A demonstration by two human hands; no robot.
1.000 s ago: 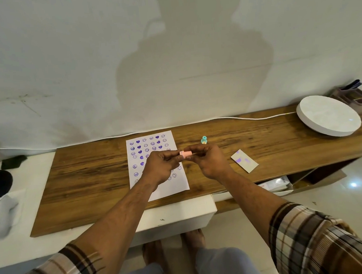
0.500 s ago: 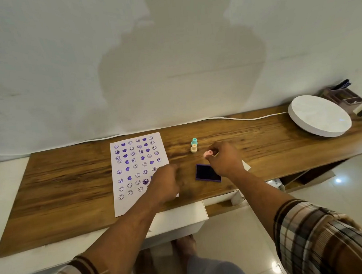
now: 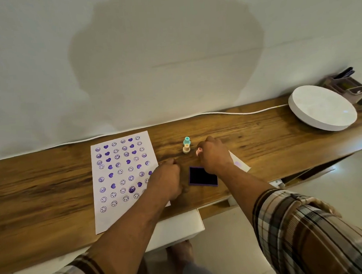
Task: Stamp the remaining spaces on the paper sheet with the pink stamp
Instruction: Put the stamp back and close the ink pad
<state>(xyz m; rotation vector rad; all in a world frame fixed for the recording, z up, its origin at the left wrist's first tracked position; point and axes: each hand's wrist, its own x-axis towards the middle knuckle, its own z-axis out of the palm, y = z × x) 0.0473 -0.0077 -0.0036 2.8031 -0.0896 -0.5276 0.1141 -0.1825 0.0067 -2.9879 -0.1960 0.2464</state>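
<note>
Right hand (image 3: 213, 154), frame centre, pinches pink stamp (image 3: 199, 151) just above ink pad (image 3: 202, 176). Left hand (image 3: 167, 179) curled on sheet (image 3: 123, 173) edge; grip unclear. Risk: under-inked stamp gives faint print, or sheet slips w/o firm hold.

The white rectangular paper sheet (image 3: 123, 177) lies flat on the wooden tabletop (image 3: 42, 186), its long sides running away from the viewer. Purple smiley faces and solid purple hearts fill it in rows; the near strip is blank, and the near right corner is hidden under a forearm. The small pink stamp (image 3: 199, 151) is mostly hidden inside the curled right hand (image 3: 213, 155), only its pale pink end showing, well right of the sheet.
</note>
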